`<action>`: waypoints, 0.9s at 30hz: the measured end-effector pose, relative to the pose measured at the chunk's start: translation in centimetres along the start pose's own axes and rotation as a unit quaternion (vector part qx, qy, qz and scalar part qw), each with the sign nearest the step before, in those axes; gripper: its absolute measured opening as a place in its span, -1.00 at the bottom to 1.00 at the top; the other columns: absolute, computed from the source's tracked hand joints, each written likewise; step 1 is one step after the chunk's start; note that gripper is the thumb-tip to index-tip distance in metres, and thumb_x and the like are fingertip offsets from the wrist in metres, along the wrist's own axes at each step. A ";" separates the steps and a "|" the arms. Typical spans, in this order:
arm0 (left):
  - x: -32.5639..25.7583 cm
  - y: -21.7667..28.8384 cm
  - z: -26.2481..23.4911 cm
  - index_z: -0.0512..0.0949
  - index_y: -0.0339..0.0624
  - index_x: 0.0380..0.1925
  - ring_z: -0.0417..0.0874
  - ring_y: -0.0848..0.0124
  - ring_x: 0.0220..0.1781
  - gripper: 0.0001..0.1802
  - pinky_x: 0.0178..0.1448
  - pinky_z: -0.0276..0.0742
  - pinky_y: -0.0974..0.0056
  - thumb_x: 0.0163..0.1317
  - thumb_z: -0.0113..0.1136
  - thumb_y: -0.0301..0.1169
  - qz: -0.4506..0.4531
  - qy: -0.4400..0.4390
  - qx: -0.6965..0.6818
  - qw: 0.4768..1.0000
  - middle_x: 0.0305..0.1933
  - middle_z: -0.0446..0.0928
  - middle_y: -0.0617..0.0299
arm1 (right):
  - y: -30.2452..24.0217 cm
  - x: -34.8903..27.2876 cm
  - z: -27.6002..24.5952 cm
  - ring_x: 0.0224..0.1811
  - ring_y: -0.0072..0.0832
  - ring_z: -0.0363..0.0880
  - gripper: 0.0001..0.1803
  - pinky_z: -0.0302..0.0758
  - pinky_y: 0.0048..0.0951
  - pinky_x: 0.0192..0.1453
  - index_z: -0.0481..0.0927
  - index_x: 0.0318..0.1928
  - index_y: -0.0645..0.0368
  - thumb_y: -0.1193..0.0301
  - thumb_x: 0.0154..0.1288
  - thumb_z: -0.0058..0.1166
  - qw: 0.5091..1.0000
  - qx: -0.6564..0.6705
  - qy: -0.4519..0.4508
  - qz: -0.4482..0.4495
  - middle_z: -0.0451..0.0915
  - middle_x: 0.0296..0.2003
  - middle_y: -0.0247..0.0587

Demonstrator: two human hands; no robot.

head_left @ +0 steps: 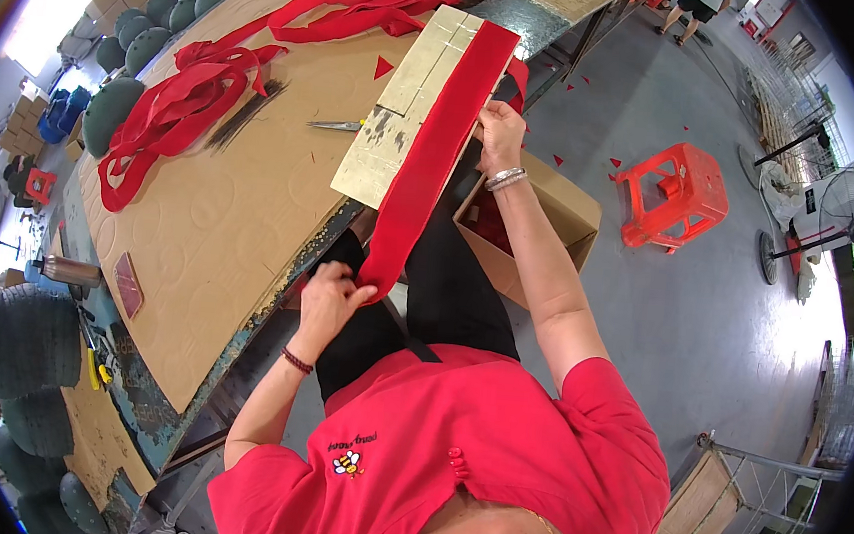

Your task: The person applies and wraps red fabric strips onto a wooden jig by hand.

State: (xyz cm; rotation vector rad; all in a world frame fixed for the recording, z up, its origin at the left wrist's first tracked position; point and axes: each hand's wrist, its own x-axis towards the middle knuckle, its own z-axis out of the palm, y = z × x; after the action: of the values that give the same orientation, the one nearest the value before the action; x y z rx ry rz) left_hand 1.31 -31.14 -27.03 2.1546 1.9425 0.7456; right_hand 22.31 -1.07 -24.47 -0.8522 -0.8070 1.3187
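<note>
1. Red strip [434,147] runs taut between the two hands, lying along a pale gold board [399,114] that juts over the table edge.
2. Left hand [332,298] is closed on the strip's near end, fingers pinching the fabric just off the board's lower corner, over the person's dark lap.
3. Right hand [500,132] grips the strip's edge farther up, fingers curled onto the fabric beside the board; a silver bracelet [505,179] sits on that wrist.
4. Beyond the right hand the strip carries on up the board to its far end.
5. Scissors [336,124] lie on the brown table [218,241], just left of the board and level with the right hand.
6. More red strips [174,107] are heaped well to the left of both hands, across the table.
7. An open carton [552,212] stands on the floor just below the right wrist.
8. A red stool [673,194] stands well to the right of that hand.
</note>
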 end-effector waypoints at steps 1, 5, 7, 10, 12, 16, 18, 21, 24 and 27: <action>1.0 0.3 -0.2 0.61 -0.28 -0.36 0.56 0.15 -0.11 -0.54 -0.07 0.50 0.16 -0.11 0.46 -0.12 -0.092 0.023 -0.078 0.992 -0.20 0.55 0.06 | -0.4 0.1 0.0 -0.49 -0.59 0.56 -0.87 0.44 -0.62 -0.48 0.55 -0.32 0.34 0.56 0.14 0.20 1.000 -0.010 -0.003 -0.005 0.61 -0.44 -0.24; 6.9 2.1 0.3 0.47 -0.42 -0.05 0.61 0.32 -0.07 -0.37 0.03 0.52 0.25 -0.07 0.49 -0.28 -0.144 0.073 -0.323 0.933 -0.12 0.58 0.04 | -1.5 0.2 0.6 -0.49 -0.59 0.56 -0.86 0.44 -0.61 -0.49 0.55 -0.30 0.35 0.56 0.14 0.20 1.000 -0.005 -0.017 -0.016 0.61 -0.45 -0.25; 8.4 3.2 0.6 0.51 -0.46 -0.07 0.61 0.48 -0.32 -0.47 -0.25 0.54 0.38 0.03 0.44 -0.32 -0.202 -0.011 -0.506 0.839 -0.28 0.62 0.10 | -1.9 0.2 0.9 -0.51 -0.58 0.57 -0.87 0.45 -0.60 -0.50 0.56 -0.31 0.35 0.56 0.14 0.21 1.000 0.020 -0.020 -0.012 0.60 -0.47 -0.25; 8.5 4.2 0.4 0.59 -0.38 -0.18 0.55 0.56 -0.45 -0.64 -0.42 0.44 0.43 0.09 0.39 -0.35 -0.245 -0.084 -0.539 0.802 -0.38 0.62 0.21 | -2.2 0.4 1.2 -0.53 -0.56 0.57 -0.89 0.47 -0.59 -0.51 0.57 -0.34 0.35 0.57 0.14 0.20 0.999 -0.013 -0.012 -0.030 0.60 -0.47 -0.25; 8.2 4.5 0.4 0.64 -0.32 -0.29 0.51 0.62 -0.48 -0.78 -0.45 0.36 0.46 0.14 0.35 -0.39 -0.240 -0.074 -0.550 0.797 -0.44 0.60 0.29 | -2.1 0.3 1.1 -0.54 -0.54 0.58 -0.91 0.50 -0.56 -0.52 0.57 -0.36 0.36 0.58 0.13 0.20 0.999 -0.019 -0.016 -0.027 0.60 -0.48 -0.25; 7.7 4.4 0.8 0.63 -0.29 -0.24 0.51 0.60 -0.49 -0.82 -0.41 0.39 0.46 0.16 0.30 -0.46 -0.236 -0.086 -0.570 0.783 -0.43 0.61 0.30 | -1.2 -0.2 1.0 -0.53 -0.48 0.61 -0.92 0.55 -0.49 -0.51 0.56 -0.37 0.38 0.61 0.12 0.19 0.999 0.032 -0.008 0.010 0.60 -0.48 -0.19; 7.4 4.2 1.2 0.63 -0.28 -0.22 0.51 0.62 -0.48 -0.82 -0.42 0.38 0.47 0.16 0.29 -0.48 -0.255 -0.078 -0.582 0.768 -0.42 0.61 0.31 | -0.6 -0.5 0.8 -0.52 -0.44 0.62 -0.94 0.57 -0.47 -0.51 0.55 -0.38 0.37 0.64 0.12 0.16 0.999 0.041 -0.002 0.035 0.59 -0.49 -0.17; 6.8 4.0 1.9 0.63 -0.26 -0.22 0.51 0.64 -0.49 -0.83 -0.43 0.36 0.48 0.17 0.27 -0.49 -0.237 -0.080 -0.607 0.754 -0.43 0.61 0.34 | 0.2 -0.7 0.2 -0.51 -0.42 0.63 -0.96 0.59 -0.45 -0.48 0.53 -0.40 0.36 0.65 0.14 0.13 0.996 0.045 -0.015 0.078 0.59 -0.48 -0.17; 6.3 4.0 2.4 0.63 -0.25 -0.23 0.49 0.66 -0.51 -0.84 -0.45 0.33 0.50 0.17 0.26 -0.50 -0.237 -0.074 -0.629 0.737 -0.43 0.60 0.35 | 0.8 -0.7 -0.3 -0.49 -0.39 0.64 -0.97 0.61 -0.43 -0.45 0.51 -0.37 0.35 0.65 0.15 0.09 0.993 0.035 -0.012 0.110 0.59 -0.47 -0.16; 6.1 4.2 2.8 0.63 -0.24 -0.27 0.48 0.65 -0.53 -0.88 -0.46 0.31 0.51 0.17 0.25 -0.51 -0.242 -0.061 -0.645 0.723 -0.45 0.59 0.37 | 1.1 -0.7 -0.7 -0.47 -0.37 0.65 -0.94 0.62 -0.39 -0.41 0.50 -0.32 0.34 0.64 0.17 0.09 0.985 0.056 -0.044 0.155 0.60 -0.44 -0.13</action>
State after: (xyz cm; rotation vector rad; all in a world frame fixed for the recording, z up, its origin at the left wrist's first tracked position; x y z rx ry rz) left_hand 6.53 -25.31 -26.04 0.7614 1.0979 1.2335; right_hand 22.38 -1.79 -25.81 -0.8566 -0.6789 1.6705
